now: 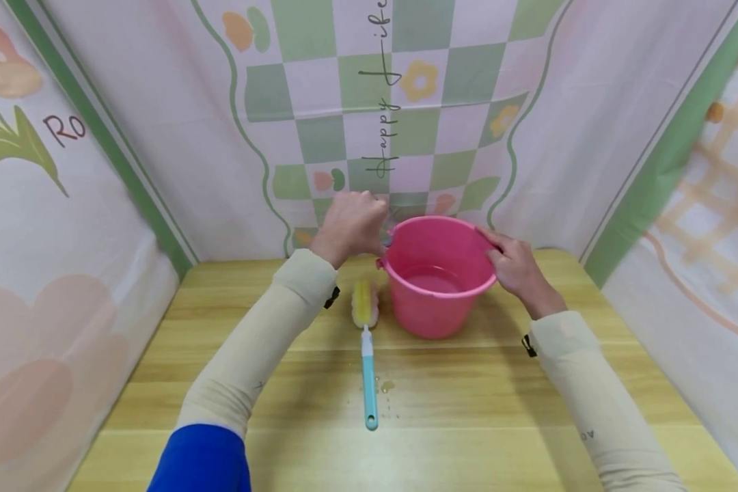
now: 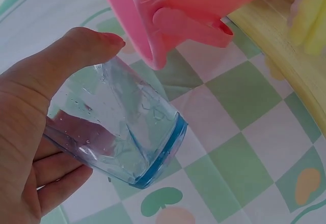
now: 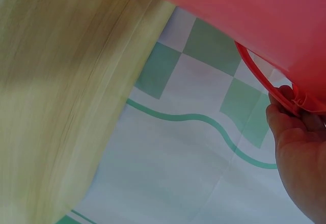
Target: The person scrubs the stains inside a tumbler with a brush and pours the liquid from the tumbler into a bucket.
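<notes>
My left hand (image 1: 352, 229) grips a clear plastic cup (image 2: 137, 127) with a blue band at one end, thumb on one side and fingers round the other. Water drops cling to the cup's wall, and it lies tilted beside the bucket's rim. The pink bucket (image 1: 433, 314) stands upright at the back of the table, a little water in its bottom. On the bucket's right side, my right hand (image 1: 516, 266) holds the rim. In the right wrist view its fingers are at the bucket's red-looking handle (image 3: 254, 74), where it meets the wall; some fingers are hidden.
A sponge brush (image 1: 369, 369) with a yellow and white head and blue handle lies left of the bucket. Small water drops (image 1: 387, 387) wet the wooden table (image 1: 467, 424) beside it. A checkered cloth curtain (image 1: 313, 82) hangs right behind the bucket; printed cloth walls flank both sides.
</notes>
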{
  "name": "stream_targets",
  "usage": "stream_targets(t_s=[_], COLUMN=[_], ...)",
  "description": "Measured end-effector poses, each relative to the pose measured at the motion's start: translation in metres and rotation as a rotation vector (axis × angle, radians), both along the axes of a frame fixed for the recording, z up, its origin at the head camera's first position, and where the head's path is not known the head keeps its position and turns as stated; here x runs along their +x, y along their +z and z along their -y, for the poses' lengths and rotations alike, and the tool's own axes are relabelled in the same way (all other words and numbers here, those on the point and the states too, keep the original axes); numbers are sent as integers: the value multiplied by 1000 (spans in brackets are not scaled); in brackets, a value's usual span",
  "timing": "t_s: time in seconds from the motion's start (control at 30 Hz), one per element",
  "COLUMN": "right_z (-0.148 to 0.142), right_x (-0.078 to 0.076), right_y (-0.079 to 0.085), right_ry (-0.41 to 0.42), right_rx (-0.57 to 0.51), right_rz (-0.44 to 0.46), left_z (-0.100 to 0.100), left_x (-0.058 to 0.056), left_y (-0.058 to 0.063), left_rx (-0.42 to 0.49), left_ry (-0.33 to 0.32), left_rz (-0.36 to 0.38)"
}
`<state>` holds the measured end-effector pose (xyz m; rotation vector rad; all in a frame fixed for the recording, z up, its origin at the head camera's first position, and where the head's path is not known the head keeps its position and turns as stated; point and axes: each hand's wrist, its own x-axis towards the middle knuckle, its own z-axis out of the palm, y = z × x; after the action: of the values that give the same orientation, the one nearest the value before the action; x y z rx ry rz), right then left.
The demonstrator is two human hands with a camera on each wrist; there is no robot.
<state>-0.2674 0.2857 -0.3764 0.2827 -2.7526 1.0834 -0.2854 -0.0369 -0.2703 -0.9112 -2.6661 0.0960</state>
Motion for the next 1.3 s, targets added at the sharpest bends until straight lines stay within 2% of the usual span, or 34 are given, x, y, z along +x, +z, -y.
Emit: stream_targets(t_s=[0.33, 0.63, 0.93, 1.3], right_z=[0, -1, -2, -1], right_x=[2, 1, 2, 4], right_y=[0, -1, -1, -1], right_ry=[-2, -3, 0, 1], right_rx=[-18, -23, -13, -13], right_rz=[4, 2, -39, -44], left_z=[-5, -10, -15, -18], left_x=[-2, 0, 3, 2], left_y=[-4, -2, -1, -3], left_rx=[-27, -70, -133, -176], left_ry=[-20, -25, -51, -46], left_rz=[-32, -52, -101, -133])
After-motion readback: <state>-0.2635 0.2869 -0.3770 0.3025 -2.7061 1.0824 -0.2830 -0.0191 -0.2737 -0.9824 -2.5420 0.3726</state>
